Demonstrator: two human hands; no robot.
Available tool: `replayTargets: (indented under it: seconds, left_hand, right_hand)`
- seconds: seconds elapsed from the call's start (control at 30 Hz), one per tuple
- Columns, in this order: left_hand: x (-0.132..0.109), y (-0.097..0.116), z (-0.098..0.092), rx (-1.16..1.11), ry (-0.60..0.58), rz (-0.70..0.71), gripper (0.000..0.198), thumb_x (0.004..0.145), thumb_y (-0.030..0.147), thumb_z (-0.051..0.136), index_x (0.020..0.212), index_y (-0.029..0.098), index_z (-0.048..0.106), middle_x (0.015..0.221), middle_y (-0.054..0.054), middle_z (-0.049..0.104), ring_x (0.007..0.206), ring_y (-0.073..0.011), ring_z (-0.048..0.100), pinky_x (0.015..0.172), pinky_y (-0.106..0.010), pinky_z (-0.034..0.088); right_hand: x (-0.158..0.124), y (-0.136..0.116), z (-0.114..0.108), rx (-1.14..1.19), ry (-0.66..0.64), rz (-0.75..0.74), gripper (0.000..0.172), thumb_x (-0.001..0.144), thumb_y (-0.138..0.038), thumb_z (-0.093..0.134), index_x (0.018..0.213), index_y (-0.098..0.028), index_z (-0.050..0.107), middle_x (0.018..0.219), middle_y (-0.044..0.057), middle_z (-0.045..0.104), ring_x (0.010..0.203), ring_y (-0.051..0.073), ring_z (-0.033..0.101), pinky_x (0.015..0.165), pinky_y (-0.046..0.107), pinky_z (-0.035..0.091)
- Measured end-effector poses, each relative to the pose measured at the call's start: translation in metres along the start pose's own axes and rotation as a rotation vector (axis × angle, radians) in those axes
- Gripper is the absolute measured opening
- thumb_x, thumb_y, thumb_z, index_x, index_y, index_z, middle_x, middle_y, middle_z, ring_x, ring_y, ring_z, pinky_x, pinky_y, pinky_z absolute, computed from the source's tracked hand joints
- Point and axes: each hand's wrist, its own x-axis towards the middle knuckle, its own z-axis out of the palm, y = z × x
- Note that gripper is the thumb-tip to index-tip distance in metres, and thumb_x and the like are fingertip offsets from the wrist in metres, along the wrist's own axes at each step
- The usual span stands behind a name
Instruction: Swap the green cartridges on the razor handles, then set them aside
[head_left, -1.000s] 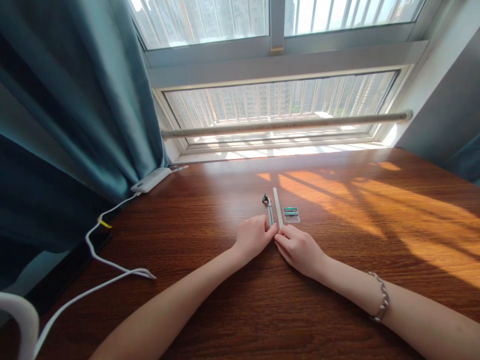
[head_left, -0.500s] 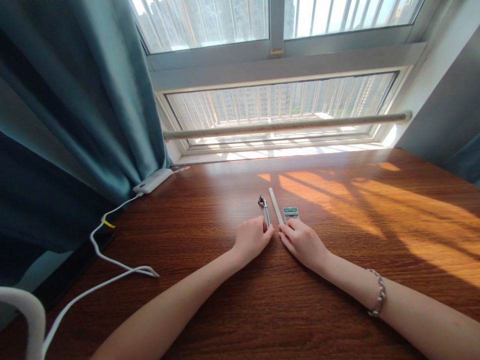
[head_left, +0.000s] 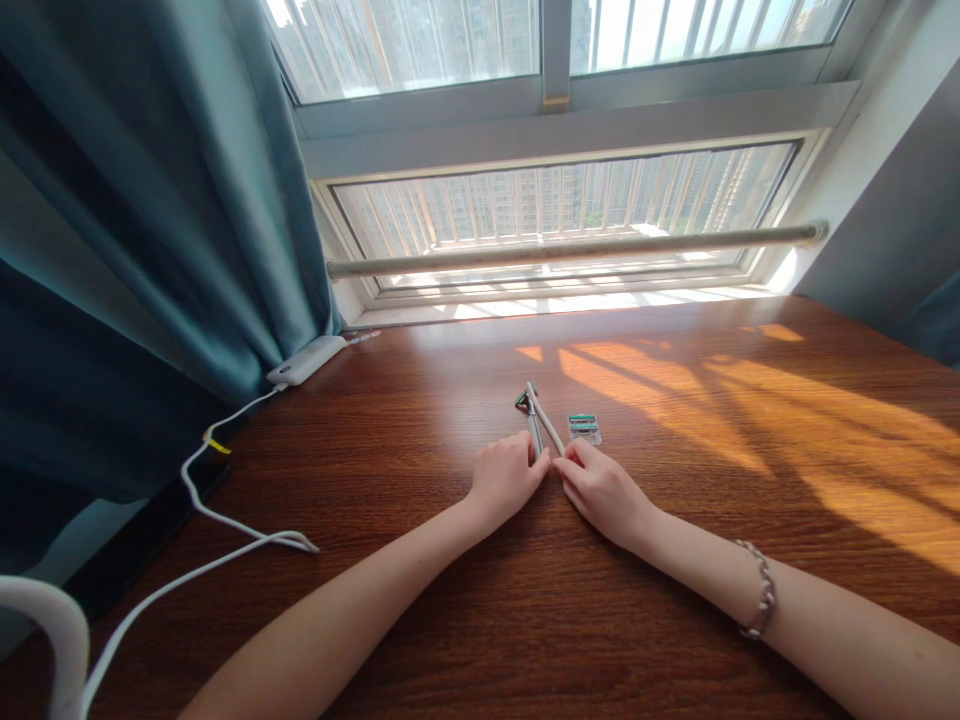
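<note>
My left hand [head_left: 507,475] is closed around the handle of a razor [head_left: 535,432], its dark head pointing away from me and to the left. In my right hand [head_left: 604,490] is a slim white stick [head_left: 549,427], pinched at its near end and shaped like a toothbrush; I cannot make out bristles. The stick's far tip rests against or over the razor near its head; contact is hard to judge. Just beyond my right hand lies a small clear tray of green-edged razor cartridges [head_left: 583,428].
Both forearms lie over a brown wooden table [head_left: 465,620]. A white power bank [head_left: 307,360] with a white cable [head_left: 232,523] sits at the left by a blue curtain [head_left: 247,200]. A barred window [head_left: 562,200] stands behind, with sunlight striping the table's right side.
The white stick's far end has swung left, from beside the razor to its head. My right hand has shifted slightly; my left hand stays nearly still. The cartridge tray is now less covered.
</note>
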Motion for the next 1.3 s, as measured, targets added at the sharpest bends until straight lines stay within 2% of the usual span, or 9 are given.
replayTargets:
  seconds: [0.1, 0.23, 0.33, 0.43, 0.83, 0.97, 1.07, 1.2, 1.3]
  left_hand:
    - [0.0, -0.001, 0.001, -0.003, 0.008, 0.013, 0.034, 0.083, 0.046, 0.036, 0.072, 0.02, 0.056, 0.068, -0.002, 0.063, 0.062, -0.0169, 0.057, 0.054, -0.025, 0.031]
    - [0.0, -0.002, 0.001, -0.005, 0.01, 0.026, 0.035, 0.084, 0.046, 0.035, 0.072, 0.02, 0.055, 0.068, -0.001, 0.063, 0.061, -0.0164, 0.057, 0.053, -0.025, 0.03]
    - [0.0, -0.002, 0.001, -0.01, 0.018, 0.03, 0.036, 0.084, 0.047, 0.034, 0.071, 0.02, 0.055, 0.066, -0.001, 0.063, 0.059, -0.0161, 0.056, 0.051, -0.025, 0.029]
    - [-0.001, -0.002, 0.0, -0.013, 0.018, 0.034, 0.037, 0.084, 0.047, 0.033, 0.071, 0.02, 0.055, 0.065, -0.001, 0.062, 0.058, -0.016, 0.056, 0.051, -0.025, 0.029]
    - [0.0, -0.002, 0.002, -0.012, 0.025, 0.028, 0.041, 0.085, 0.049, 0.03, 0.07, 0.02, 0.055, 0.066, -0.001, 0.063, 0.059, -0.0169, 0.057, 0.052, -0.025, 0.03]
    - [-0.001, 0.0, 0.0, -0.016, -0.002, -0.002, 0.041, 0.085, 0.049, 0.031, 0.072, 0.02, 0.056, 0.069, -0.003, 0.064, 0.062, -0.0165, 0.057, 0.054, -0.025, 0.031]
    - [-0.001, 0.002, -0.002, -0.019, -0.02, -0.023, 0.04, 0.084, 0.048, 0.033, 0.073, 0.019, 0.057, 0.07, -0.003, 0.064, 0.064, -0.0164, 0.058, 0.055, -0.025, 0.032]
    - [0.0, 0.001, -0.001, -0.01, -0.002, -0.003, 0.04, 0.084, 0.049, 0.033, 0.071, 0.02, 0.057, 0.068, -0.003, 0.064, 0.062, -0.0166, 0.057, 0.054, -0.025, 0.032]
    - [0.0, -0.002, 0.001, -0.014, 0.005, 0.014, 0.041, 0.084, 0.05, 0.032, 0.071, 0.02, 0.057, 0.066, -0.002, 0.063, 0.06, -0.0163, 0.057, 0.053, -0.024, 0.031]
  right_hand:
    - [0.001, -0.002, -0.001, -0.015, -0.013, -0.086, 0.021, 0.086, -0.014, 0.037, 0.081, -0.014, 0.057, 0.076, 0.005, 0.051, 0.068, 0.014, 0.048, 0.062, 0.025, 0.045]
    - [0.003, -0.005, -0.006, -0.015, -0.009, -0.306, 0.022, 0.087, -0.011, 0.036, 0.086, -0.014, 0.058, 0.083, 0.008, 0.056, 0.079, 0.017, 0.048, 0.073, 0.029, 0.047]
    - [0.005, -0.008, -0.011, -0.081, -0.026, -0.434, 0.023, 0.086, -0.009, 0.036, 0.08, -0.013, 0.058, 0.078, 0.007, 0.056, 0.076, 0.017, 0.049, 0.077, 0.03, 0.047]
    - [0.006, -0.01, -0.014, -0.16, -0.031, -0.499, 0.024, 0.086, -0.008, 0.036, 0.079, -0.012, 0.059, 0.075, 0.007, 0.056, 0.075, 0.017, 0.05, 0.08, 0.031, 0.047]
    - [0.002, -0.008, -0.008, -0.294, -0.072, -0.563, 0.023, 0.085, -0.006, 0.039, 0.081, -0.012, 0.06, 0.081, 0.008, 0.058, 0.076, 0.018, 0.053, 0.079, 0.031, 0.048]
    - [0.002, -0.007, -0.009, -0.202, -0.055, -0.54, 0.024, 0.086, -0.006, 0.037, 0.08, -0.013, 0.059, 0.083, 0.008, 0.059, 0.081, 0.017, 0.053, 0.083, 0.032, 0.048]
    - [0.003, -0.004, -0.009, -0.113, -0.091, -0.511, 0.02, 0.086, -0.008, 0.04, 0.08, -0.013, 0.059, 0.085, 0.007, 0.059, 0.086, 0.017, 0.053, 0.084, 0.03, 0.047]
    - [0.003, -0.002, -0.009, -0.016, -0.127, -0.463, 0.019, 0.086, -0.009, 0.04, 0.083, -0.013, 0.059, 0.09, 0.008, 0.059, 0.091, 0.017, 0.051, 0.083, 0.029, 0.047]
    - [0.002, -0.002, -0.009, 0.043, -0.098, -0.413, 0.02, 0.087, -0.01, 0.039, 0.086, -0.013, 0.059, 0.094, 0.008, 0.059, 0.093, 0.017, 0.051, 0.083, 0.029, 0.047]
